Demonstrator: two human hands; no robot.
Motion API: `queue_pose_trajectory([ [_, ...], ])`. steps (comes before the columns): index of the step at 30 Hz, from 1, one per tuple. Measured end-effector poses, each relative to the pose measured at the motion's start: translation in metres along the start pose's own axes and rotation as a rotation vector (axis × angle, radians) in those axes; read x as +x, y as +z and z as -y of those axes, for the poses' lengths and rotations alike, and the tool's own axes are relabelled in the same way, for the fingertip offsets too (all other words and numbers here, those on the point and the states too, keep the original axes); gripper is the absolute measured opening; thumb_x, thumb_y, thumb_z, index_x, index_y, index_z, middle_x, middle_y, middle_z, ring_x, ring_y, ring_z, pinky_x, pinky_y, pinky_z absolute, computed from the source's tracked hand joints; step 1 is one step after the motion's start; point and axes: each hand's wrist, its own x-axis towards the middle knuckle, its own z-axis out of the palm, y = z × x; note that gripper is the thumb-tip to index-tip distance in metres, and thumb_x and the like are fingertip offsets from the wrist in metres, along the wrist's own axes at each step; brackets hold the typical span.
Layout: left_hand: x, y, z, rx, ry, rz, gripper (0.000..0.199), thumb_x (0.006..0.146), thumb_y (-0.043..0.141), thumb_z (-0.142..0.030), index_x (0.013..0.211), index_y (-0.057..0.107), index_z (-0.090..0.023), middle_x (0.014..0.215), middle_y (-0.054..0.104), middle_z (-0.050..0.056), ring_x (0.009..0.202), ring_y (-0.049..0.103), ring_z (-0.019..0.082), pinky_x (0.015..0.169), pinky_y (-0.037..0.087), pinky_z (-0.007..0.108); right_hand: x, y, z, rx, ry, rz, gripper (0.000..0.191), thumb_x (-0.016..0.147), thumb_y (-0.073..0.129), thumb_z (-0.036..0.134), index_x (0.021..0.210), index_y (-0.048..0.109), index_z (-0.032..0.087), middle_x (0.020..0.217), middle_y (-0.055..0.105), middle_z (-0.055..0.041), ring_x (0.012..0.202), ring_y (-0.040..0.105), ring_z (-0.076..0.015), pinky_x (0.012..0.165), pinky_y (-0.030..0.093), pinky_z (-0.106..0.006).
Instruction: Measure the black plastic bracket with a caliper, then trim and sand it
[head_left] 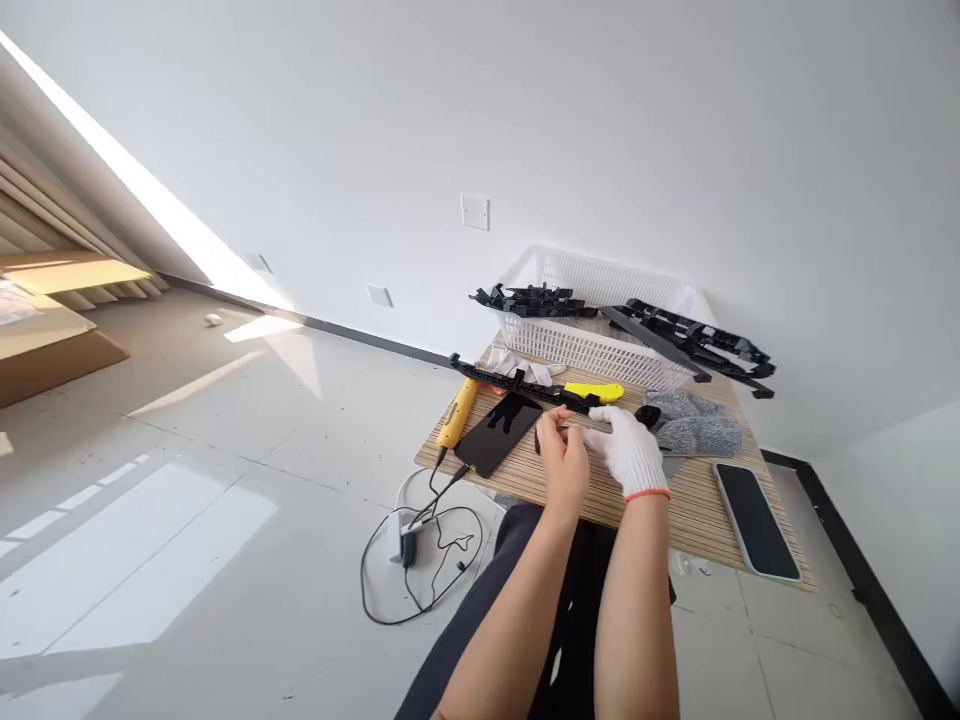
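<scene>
My bare left hand [564, 465] is over the front of the small table, its fingers curled together. A small dark piece [538, 441] shows at its fingertips, too hidden to name. My right hand [630, 452], in a white knit glove with an orange cuff, is beside it with bent fingers turned toward the left hand. What lies between its fingers is hidden. Just beyond both hands lies a long black plastic strip [517, 381] with clips. A bright yellow handle [594, 391] rests against it. A black-screened phone [497, 433] lies left of my hands.
A white plastic basket [570, 347] behind holds black plastic parts [690, 338] jutting over its rim. Grey cloth gloves [694, 422] and another phone [757, 520] lie right. A corded yellow tool [457, 413] lies left; cables [420, 610] and a charger [399, 538] are on the floor.
</scene>
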Motion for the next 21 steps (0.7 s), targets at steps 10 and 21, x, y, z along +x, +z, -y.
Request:
queue_pose_trajectory([
  [10, 0.027, 0.002, 0.006, -0.309, -0.384, 0.175, 0.033, 0.092, 0.048, -0.023, 0.122, 0.063, -0.022, 0.140, 0.058, 0.008, 0.132, 0.055, 0.020, 0.098, 0.053, 0.028, -0.004, 0.022, -0.011, 0.041, 0.098, 0.063, 0.037, 0.085, 0.066, 0.041, 0.121, 0.071, 0.034, 0.125, 0.069, -0.0003, 0.120, 0.054, -0.0300, 0.096, 0.044, -0.043],
  [21, 0.055, 0.010, -0.011, -0.451, -0.531, 0.144, 0.068, 0.088, 0.058, -0.017, 0.152, 0.036, -0.027, 0.144, 0.049, 0.013, 0.098, 0.071, 0.016, 0.058, 0.052, 0.017, -0.003, 0.028, -0.004, 0.045, 0.099, -0.020, 0.038, 0.080, 0.063, 0.031, 0.117, 0.071, 0.033, 0.121, 0.067, -0.0025, 0.115, 0.053, -0.0322, 0.094, 0.041, -0.047],
])
